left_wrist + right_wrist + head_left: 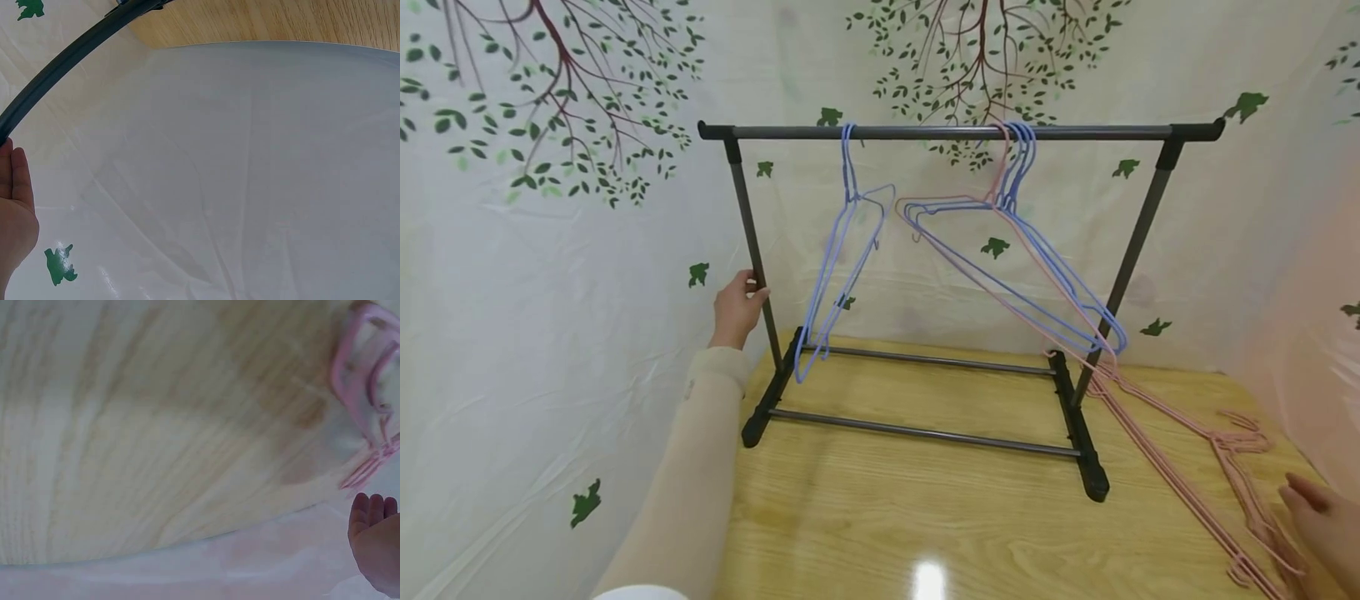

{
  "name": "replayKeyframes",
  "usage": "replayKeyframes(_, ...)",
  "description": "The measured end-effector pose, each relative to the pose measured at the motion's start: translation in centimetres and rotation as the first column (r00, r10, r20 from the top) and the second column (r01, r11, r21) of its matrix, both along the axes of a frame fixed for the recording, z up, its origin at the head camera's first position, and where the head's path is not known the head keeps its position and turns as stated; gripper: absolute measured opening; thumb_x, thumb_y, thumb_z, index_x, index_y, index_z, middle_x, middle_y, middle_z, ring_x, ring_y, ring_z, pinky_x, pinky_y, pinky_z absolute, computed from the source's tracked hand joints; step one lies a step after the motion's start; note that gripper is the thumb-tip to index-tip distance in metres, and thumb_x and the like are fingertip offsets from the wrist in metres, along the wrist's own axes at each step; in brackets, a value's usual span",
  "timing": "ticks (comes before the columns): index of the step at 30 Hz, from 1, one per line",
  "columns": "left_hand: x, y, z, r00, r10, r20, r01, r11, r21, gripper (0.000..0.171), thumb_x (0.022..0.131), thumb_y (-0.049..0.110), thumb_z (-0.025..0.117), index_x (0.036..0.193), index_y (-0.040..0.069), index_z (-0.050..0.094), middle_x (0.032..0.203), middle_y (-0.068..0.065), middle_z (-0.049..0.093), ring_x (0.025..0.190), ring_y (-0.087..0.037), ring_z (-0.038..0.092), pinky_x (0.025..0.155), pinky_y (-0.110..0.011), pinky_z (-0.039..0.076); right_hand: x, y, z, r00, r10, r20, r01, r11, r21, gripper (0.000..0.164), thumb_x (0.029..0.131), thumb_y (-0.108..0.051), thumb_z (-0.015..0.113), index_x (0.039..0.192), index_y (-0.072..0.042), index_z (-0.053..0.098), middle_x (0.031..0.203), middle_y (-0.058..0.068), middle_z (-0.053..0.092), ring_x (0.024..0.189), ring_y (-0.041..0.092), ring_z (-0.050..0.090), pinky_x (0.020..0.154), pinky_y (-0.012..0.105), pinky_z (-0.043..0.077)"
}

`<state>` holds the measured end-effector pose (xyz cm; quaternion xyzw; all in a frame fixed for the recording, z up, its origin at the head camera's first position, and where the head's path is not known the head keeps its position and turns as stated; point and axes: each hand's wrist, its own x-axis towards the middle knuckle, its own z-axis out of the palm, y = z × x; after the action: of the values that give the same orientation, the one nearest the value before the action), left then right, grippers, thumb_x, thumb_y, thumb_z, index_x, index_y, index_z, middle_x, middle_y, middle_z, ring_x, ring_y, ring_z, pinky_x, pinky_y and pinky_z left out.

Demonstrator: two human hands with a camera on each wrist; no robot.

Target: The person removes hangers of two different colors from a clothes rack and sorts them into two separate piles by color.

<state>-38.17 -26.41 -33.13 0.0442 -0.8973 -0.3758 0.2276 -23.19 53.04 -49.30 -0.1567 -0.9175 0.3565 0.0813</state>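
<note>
Pink hangers point(1243, 492) lie beside a part-filled rack point(925, 132)

On a wooden table point(887, 500), the loose pink tangle spreads at near right, by the rack's right foot point(1086, 462). The left hand point(739, 312) pinches the left post point(747, 217) between thumb and fingers; the right hand point(1330, 521) hovers just beside the tangle, fingers loosely bent, no hanger seen in its grasp. The hanging looks partly done: what appear to be 2 blue hangers point(850, 187) occupy the left of the rail point(1097, 132), while a blue cluster point(1017, 187) and 1 hung pink hanger point(1001, 167) share the right. The loose tangle seems to be what is left; its count cannot be told. Bare rail shows between the 2 groups and toward the right post point(1141, 233). The table's right edge runs close to the tangle, a cloth backdrop point(587, 333) closes the far and left sides, and open wood lies near.
</note>
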Motion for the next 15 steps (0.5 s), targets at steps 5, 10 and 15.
replayKeyframes(5,0.1,-0.1,0.1,1.0,0.006,0.001,-0.006,1.0,-0.007,0.042,0.104,0.021,0.054,0.14,0.001,0.048,0.131,-0.024,0.06,0.124,-0.041,0.052,0.104,-0.053,0.039,-0.3,-1.5,2.4,0.999,0.044,0.004,-0.044,0.998,0.038,0.064,0.107,-0.036,0.034,0.143,0.016,0.028,0.139,0.042,0.033,0.121,0.065,0.035,0.094,0.071,0.035)
replayKeyframes(10,0.0,-0.2,-0.1,1.0,0.009,0.002,-0.009,1.0,-0.02,0.042,0.104,0.021,0.054,0.14,0.001,0.047,0.131,-0.024,0.06,0.125,-0.04,0.051,0.104,-0.053,0.039,-0.9,-3.3,4.4,0.99,0.054,-0.134,-0.031,0.985,0.171,0.057,0.105,-0.036,0.044,0.135,0.013,0.047,0.126,0.033,0.056,0.112,0.059,0.048,0.081,0.046,0.049)
replayKeyframes(15,0.1,-0.1,0.0,1.0,0.009,-0.002,-0.01,1.0,-0.019,0.042,0.104,0.02,0.054,0.14,0.0,0.047,0.131,-0.024,0.06,0.126,-0.041,0.051,0.105,-0.053,0.038,-1.5,-4.9,6.5,0.972,0.04,-0.23,-0.009,0.991,0.133,0.059,0.103,-0.041,0.049,0.137,0.008,0.05,0.118,-0.01,0.064,0.102,0.017,0.065,0.07,0.012,0.042)
